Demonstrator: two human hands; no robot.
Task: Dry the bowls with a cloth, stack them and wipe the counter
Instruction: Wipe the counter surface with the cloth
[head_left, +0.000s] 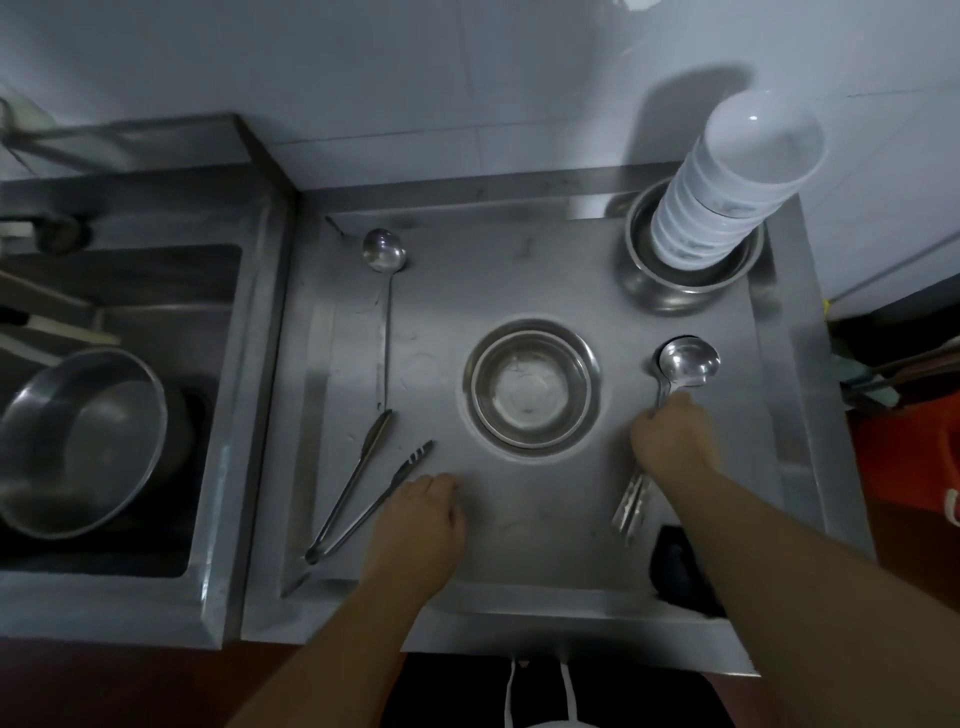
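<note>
While the right hand grips a bundle of ladles, the risk stands beyond its knuckles: a tall stack of white bowls leans out of a steel bowl, and a nudge from a lifted ladle could topple it. Just left of that hand, an empty steel bowl sits upright and dull on the counter. The left hand rests fingers curled beside tongs, holding nothing visible. No cloth shows.
</note>
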